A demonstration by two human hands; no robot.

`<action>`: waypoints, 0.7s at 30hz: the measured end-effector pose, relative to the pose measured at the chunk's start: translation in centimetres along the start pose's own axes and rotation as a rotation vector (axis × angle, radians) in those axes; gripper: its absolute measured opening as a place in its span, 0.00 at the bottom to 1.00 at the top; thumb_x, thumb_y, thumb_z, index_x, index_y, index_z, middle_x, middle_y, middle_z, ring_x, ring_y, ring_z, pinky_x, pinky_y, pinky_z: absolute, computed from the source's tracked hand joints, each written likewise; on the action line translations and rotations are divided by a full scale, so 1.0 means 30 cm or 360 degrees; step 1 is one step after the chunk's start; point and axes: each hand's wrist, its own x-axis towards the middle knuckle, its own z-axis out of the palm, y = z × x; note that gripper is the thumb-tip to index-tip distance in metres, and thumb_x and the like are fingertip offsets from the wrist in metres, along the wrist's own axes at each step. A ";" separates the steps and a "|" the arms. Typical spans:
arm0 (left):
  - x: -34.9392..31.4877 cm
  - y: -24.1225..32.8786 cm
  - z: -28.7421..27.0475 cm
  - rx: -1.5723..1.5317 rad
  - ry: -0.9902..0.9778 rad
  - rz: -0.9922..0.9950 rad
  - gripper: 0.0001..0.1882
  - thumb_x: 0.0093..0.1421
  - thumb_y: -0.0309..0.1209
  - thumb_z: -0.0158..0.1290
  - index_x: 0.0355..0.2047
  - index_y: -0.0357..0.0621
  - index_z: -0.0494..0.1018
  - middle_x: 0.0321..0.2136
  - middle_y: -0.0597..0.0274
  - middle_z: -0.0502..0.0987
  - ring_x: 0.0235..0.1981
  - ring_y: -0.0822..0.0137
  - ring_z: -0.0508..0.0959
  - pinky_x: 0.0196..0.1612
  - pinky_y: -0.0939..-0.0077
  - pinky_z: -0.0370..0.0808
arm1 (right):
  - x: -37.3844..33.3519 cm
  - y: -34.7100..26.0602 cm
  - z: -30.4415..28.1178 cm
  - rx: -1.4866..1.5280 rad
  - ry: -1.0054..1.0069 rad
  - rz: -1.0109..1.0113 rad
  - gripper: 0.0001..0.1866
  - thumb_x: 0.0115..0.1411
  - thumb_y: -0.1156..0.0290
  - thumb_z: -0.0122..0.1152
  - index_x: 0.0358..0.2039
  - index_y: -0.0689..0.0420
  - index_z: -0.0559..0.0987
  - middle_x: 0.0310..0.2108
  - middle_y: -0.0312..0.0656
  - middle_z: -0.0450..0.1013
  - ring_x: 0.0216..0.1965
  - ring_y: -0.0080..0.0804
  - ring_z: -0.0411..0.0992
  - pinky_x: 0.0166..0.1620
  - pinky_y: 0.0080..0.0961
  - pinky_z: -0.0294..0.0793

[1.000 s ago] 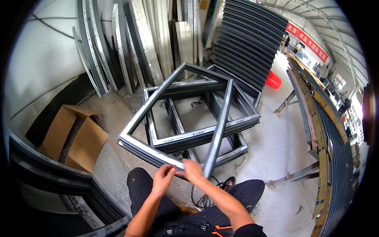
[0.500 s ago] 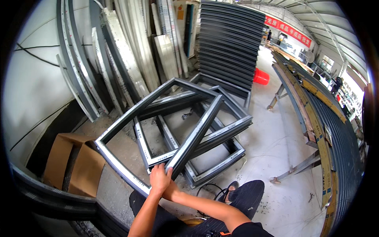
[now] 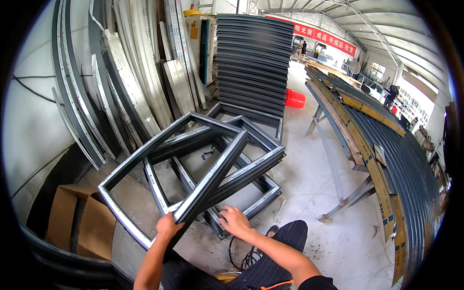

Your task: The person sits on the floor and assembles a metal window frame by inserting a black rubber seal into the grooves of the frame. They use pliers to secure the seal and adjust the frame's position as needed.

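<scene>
A dark grey window frame (image 3: 211, 177) with whitish film strips lies tilted on top of several similar frames, stacked askew. My left hand (image 3: 168, 226) grips its near side, close to the near corner, fingers wrapped and thumb lying along it. To the right, my right hand (image 3: 235, 220) is off the top frame, fingers apart and slightly bent, with nothing seen in it. It hovers over or touches the near bar of a lower frame (image 3: 263, 198); which of the two I cannot tell.
An opened cardboard box (image 3: 96, 227) stands at the left. Long profiles (image 3: 137, 82) lean on the wall. Behind the frames rises a tall stack of dark frames (image 3: 251, 63), with a red bucket (image 3: 295, 98) beside it. A long workbench (image 3: 367, 145) runs along the right; black cable (image 3: 246, 258) lies near my foot.
My hands were together at the top frame's near side. Now the right has come away to the right, while the left still holds the frame. The view has shifted, too.
</scene>
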 end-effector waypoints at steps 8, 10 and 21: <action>-0.197 -0.357 -0.193 0.0112 -0.0177 -0.0145 0.31 0.33 0.52 0.65 0.33 0.42 0.74 0.32 0.48 0.77 0.37 0.50 0.76 0.39 0.60 0.73 | -0.041 0.081 -0.028 -0.0107 -0.0041 0.0038 0.12 0.53 0.67 0.57 0.35 0.59 0.78 0.46 0.49 0.69 0.49 0.47 0.66 0.51 0.38 0.68; -0.279 -0.451 -0.229 0.0156 -0.0196 -0.0250 0.32 0.31 0.52 0.65 0.33 0.42 0.75 0.32 0.48 0.77 0.37 0.50 0.76 0.40 0.61 0.73 | 0.030 0.043 -0.042 -0.0186 -0.0056 0.0012 0.11 0.53 0.67 0.57 0.34 0.60 0.77 0.45 0.50 0.69 0.48 0.48 0.66 0.50 0.39 0.68; -0.499 -0.492 -0.257 0.0008 -0.0050 -0.0169 0.28 0.40 0.53 0.61 0.32 0.45 0.69 0.29 0.52 0.73 0.35 0.50 0.74 0.36 0.58 0.71 | 0.539 0.033 0.126 -0.0512 0.0060 -0.0743 0.21 0.57 0.52 0.52 0.42 0.56 0.77 0.46 0.50 0.71 0.50 0.45 0.66 0.53 0.43 0.62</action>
